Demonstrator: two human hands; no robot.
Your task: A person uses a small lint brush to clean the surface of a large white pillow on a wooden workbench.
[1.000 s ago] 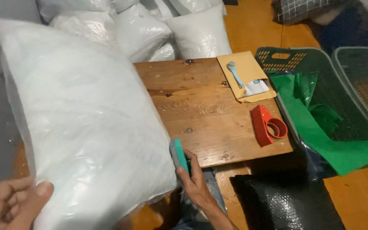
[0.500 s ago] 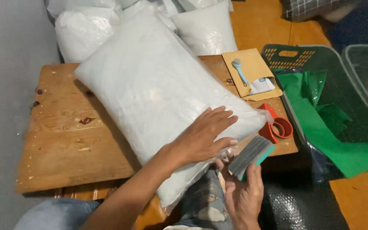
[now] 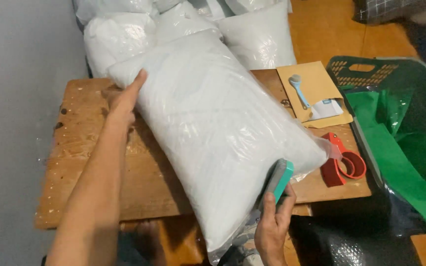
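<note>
From the head camera, a large white pillow sealed in clear plastic (image 3: 218, 133) lay slantwise across the wooden worktop (image 3: 89, 172), its near end overhanging the front edge toward the person. The left hand (image 3: 124, 101) was laid flat against the pillow's far upper side, fingers (image 3: 138, 81) extended and open, pressing rather than gripping. The right hand (image 3: 273, 229) was closed around a teal-edged block, apparently a hand sealer or brush (image 3: 278, 180), which was held upright against the pillow's lower right side. Just beside that corner stood a red tape dispenser (image 3: 342, 165), and farther back lay a brown envelope (image 3: 314, 93) with a small blue-handled tool (image 3: 299, 91) and a white slip on it. More bagged pillows (image 3: 257, 34) were heaped behind the worktop, and a dark green crate lined with green sheeting (image 3: 395, 143) stood to the right. Judging by this, the work would go best if the left hand kept the pillow steady and flattened while the teal tool ran smoothly along the plastic, taking care not to snag the film or nudge the dispenser off the edge.
</note>
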